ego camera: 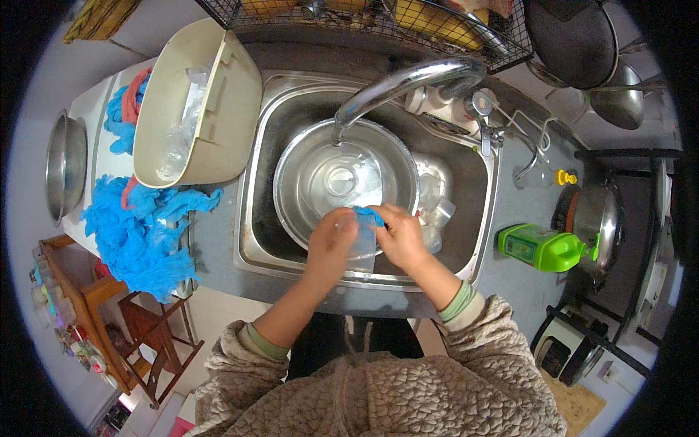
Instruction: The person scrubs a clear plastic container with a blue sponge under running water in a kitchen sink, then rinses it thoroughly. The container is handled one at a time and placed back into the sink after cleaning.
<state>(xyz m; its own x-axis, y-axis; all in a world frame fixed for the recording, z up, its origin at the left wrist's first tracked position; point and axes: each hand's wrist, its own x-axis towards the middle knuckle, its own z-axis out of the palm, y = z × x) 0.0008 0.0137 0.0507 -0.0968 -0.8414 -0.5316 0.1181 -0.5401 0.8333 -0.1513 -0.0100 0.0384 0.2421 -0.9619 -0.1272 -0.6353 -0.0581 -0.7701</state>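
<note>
A clear plastic container (362, 248) hangs between my hands over the front of the sink. My left hand (334, 236), slightly blurred, grips its left side. A bit of blue cloth or netting (372, 214) sits at the container's far end, and the fingers of my right hand (401, 234) pinch it. Just beyond my hands, a round stainless-steel basin (281, 191) stands in the sink, with water and a clear plastic piece (367, 180) in it. Several clear plastic pieces (439, 210) lie in the sink right of the basin.
The chrome faucet (404, 87) arches over the basin. A cream plastic tub (235, 120) with clear plastic inside stands left of the sink (255, 261), near crumpled blue netting (142, 235). On the right counter are a green detergent bottle (538, 247) and a lidded metal pot (598, 235).
</note>
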